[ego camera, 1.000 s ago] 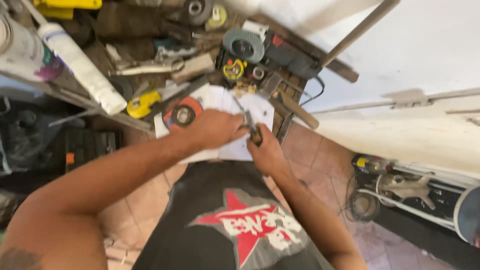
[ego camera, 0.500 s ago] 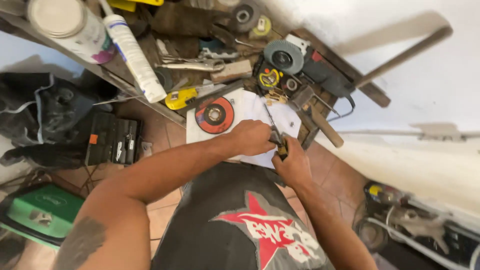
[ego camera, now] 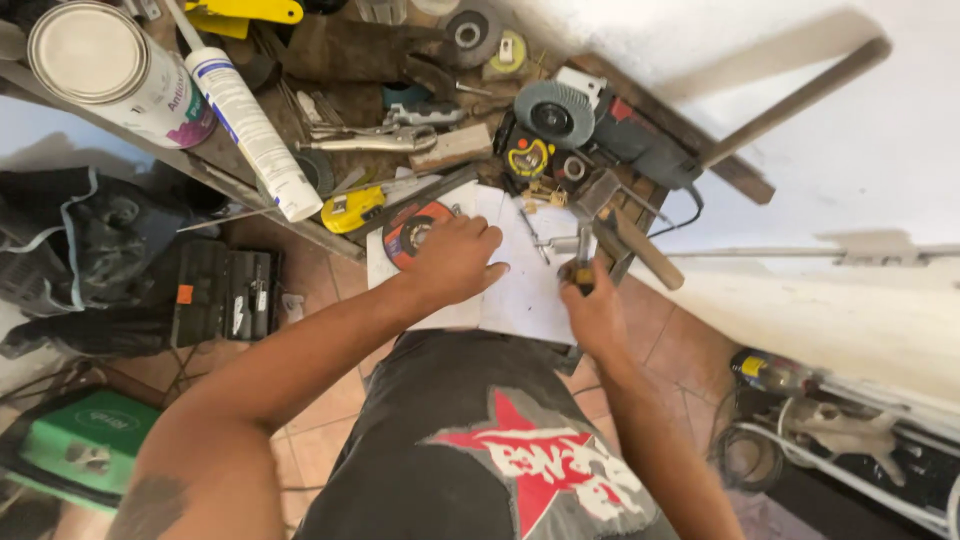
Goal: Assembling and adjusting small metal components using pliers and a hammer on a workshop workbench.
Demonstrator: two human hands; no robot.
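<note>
Right hand is clamped around a small hand tool, looks like a screwdriver or marker, can't tell which. Tool's long axis runs nearly straight up the frame, tip pointing away from the person toward the bench clutter. Tip sits over the right part of the white paper sheet, next to a small metal bolt-like piece; contact not clear.

Left hand lies flat, palm down, fingers loosely spread, pressing on the left part of the same sheet. Nothing gripped in it. It covers part of the red cutting disc lying at the sheet's upper left corner.

Tool is just right of the left hand, fingertips close to it but apart. The two hands are side by side, not touching.

Around: hammer lies diagonally just right of the tool, head up-left, handle down-right. Angle grinder beyond it. Yellow tape measure left of the disc. White sealant tube and paint can at top left.
</note>
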